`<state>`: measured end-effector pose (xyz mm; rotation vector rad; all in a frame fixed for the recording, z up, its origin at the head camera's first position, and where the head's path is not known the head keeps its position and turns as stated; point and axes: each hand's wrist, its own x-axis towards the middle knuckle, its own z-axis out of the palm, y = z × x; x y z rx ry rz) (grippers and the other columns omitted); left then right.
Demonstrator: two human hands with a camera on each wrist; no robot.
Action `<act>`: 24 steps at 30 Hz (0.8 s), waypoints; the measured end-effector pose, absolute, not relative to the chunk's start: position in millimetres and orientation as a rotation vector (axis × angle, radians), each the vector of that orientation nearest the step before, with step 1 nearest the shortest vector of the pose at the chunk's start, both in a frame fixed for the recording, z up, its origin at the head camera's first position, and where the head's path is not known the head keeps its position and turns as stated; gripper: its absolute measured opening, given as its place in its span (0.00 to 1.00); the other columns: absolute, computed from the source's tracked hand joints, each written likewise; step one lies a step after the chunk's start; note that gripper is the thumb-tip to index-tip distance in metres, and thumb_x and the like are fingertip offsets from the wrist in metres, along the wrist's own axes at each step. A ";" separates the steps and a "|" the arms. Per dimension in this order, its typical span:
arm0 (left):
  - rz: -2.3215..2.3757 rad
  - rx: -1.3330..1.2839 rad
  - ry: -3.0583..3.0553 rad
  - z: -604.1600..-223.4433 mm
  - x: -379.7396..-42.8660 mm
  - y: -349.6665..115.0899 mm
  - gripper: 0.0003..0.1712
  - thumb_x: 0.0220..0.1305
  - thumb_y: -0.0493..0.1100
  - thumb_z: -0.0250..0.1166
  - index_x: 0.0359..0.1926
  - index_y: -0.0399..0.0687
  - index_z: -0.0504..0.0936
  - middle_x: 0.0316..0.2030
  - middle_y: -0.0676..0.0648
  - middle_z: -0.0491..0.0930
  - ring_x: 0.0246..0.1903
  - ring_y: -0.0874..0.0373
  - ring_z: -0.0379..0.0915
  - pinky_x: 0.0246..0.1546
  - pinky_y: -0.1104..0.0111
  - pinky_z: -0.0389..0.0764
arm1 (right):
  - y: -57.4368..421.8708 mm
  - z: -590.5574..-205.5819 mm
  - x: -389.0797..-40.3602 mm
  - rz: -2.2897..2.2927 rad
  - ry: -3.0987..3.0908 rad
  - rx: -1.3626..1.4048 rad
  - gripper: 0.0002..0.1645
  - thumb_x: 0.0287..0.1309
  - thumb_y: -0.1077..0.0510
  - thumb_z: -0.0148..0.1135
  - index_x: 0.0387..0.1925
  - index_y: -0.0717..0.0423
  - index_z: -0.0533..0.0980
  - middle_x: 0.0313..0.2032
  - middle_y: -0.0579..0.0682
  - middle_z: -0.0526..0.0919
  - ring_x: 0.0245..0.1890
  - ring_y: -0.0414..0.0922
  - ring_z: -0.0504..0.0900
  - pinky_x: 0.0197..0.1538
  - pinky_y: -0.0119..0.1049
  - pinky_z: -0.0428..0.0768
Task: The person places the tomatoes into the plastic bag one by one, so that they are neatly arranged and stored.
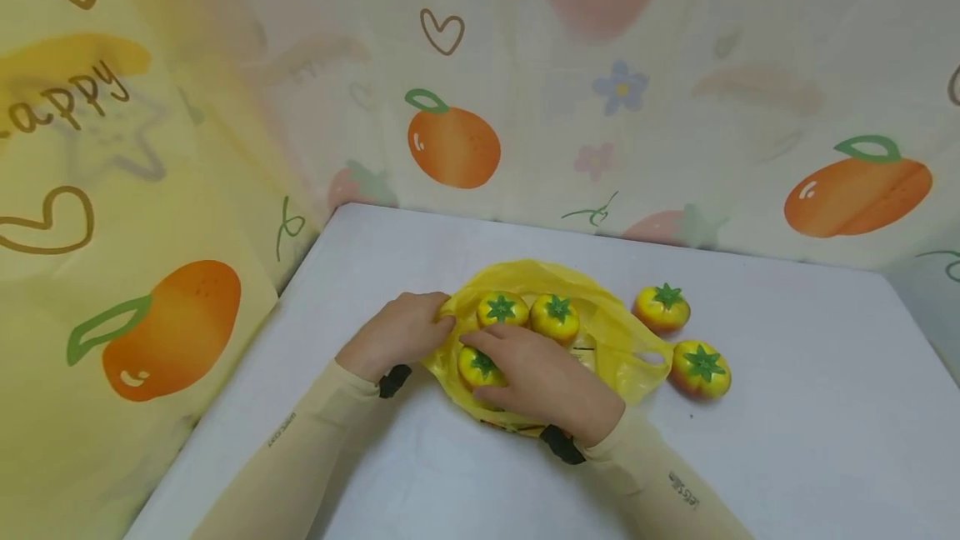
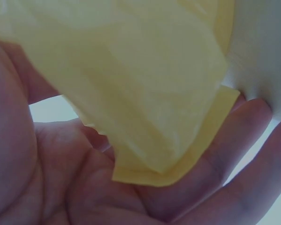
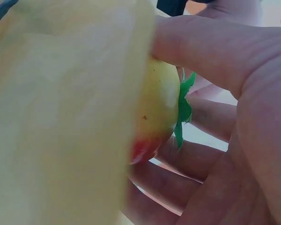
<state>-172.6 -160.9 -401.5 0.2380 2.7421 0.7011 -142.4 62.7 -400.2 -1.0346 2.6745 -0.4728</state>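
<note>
A yellow plastic bag (image 1: 626,357) lies spread on the table with its mouth open upward. My left hand (image 1: 397,332) grips the bag's left rim; in the left wrist view the thin yellow film (image 2: 145,93) hangs across my palm and fingers. Inside the bag, my right hand (image 1: 551,377) holds a yellow tomato (image 1: 477,363) with a green star-shaped top. In the right wrist view, thumb and fingers curl round that tomato (image 3: 161,108), reddish at its base and partly hidden by the bag. Two more tomatoes, one left (image 1: 502,308) and one right (image 1: 555,317), sit behind it in the bag.
Two tomatoes rest on the white table (image 1: 810,423) right of the bag, one farther back (image 1: 662,308) and one nearer (image 1: 701,369), close to the bag's handle. Fruit-printed cloth (image 1: 525,140) hangs behind the table and along its left side.
</note>
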 end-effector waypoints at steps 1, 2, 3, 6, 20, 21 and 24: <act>0.699 0.239 2.741 -401.8 -172.3 -160.7 0.19 0.81 0.48 0.54 0.61 0.46 0.82 0.36 0.49 0.84 0.29 0.55 0.76 0.37 0.63 0.78 | 62.4 -401.1 -142.2 -0.471 2.672 -1.038 0.38 0.68 0.43 0.74 0.75 0.43 0.74 0.66 0.46 0.82 0.59 0.43 0.83 0.68 0.44 0.82; 0.696 0.238 2.742 -401.9 -171.9 -160.5 0.18 0.81 0.48 0.54 0.61 0.46 0.82 0.36 0.50 0.84 0.29 0.55 0.76 0.37 0.63 0.78 | 62.1 -401.7 -141.9 -0.468 2.672 -1.041 0.38 0.68 0.43 0.74 0.75 0.44 0.74 0.66 0.45 0.82 0.60 0.42 0.83 0.69 0.44 0.81; 0.695 0.239 2.741 -402.1 -171.8 -160.2 0.18 0.81 0.48 0.54 0.60 0.46 0.82 0.35 0.49 0.83 0.29 0.55 0.76 0.36 0.63 0.78 | 61.8 -402.6 -141.8 -0.462 2.672 -1.046 0.38 0.68 0.43 0.74 0.75 0.44 0.74 0.66 0.45 0.82 0.60 0.42 0.83 0.69 0.43 0.81; 0.694 0.239 2.747 -402.5 -172.0 -159.4 0.18 0.81 0.48 0.54 0.60 0.47 0.82 0.34 0.50 0.83 0.29 0.55 0.76 0.36 0.64 0.77 | 61.2 -404.1 -141.9 -0.443 2.681 -1.061 0.38 0.68 0.43 0.74 0.75 0.45 0.74 0.66 0.46 0.82 0.60 0.42 0.83 0.69 0.43 0.82; 0.691 0.261 2.764 -402.5 -171.1 -158.1 0.16 0.80 0.47 0.54 0.58 0.47 0.82 0.31 0.49 0.81 0.26 0.55 0.75 0.30 0.65 0.76 | 58.4 -407.7 -141.1 -0.381 2.696 -1.087 0.38 0.67 0.43 0.75 0.74 0.47 0.75 0.65 0.48 0.83 0.59 0.43 0.83 0.67 0.42 0.83; 0.690 0.264 2.765 -402.7 -171.1 -157.9 0.16 0.80 0.47 0.54 0.57 0.47 0.82 0.31 0.49 0.81 0.26 0.55 0.75 0.30 0.65 0.76 | 58.2 -408.5 -141.2 -0.372 2.695 -1.084 0.38 0.67 0.42 0.75 0.74 0.47 0.75 0.65 0.48 0.83 0.59 0.43 0.83 0.67 0.42 0.83; 0.684 0.267 2.765 -403.1 -171.3 -157.3 0.15 0.80 0.48 0.54 0.56 0.47 0.82 0.30 0.49 0.80 0.26 0.55 0.75 0.30 0.65 0.76 | 58.2 -410.1 -141.7 -0.364 2.692 -1.080 0.38 0.67 0.42 0.75 0.74 0.47 0.75 0.64 0.48 0.83 0.59 0.43 0.83 0.66 0.42 0.83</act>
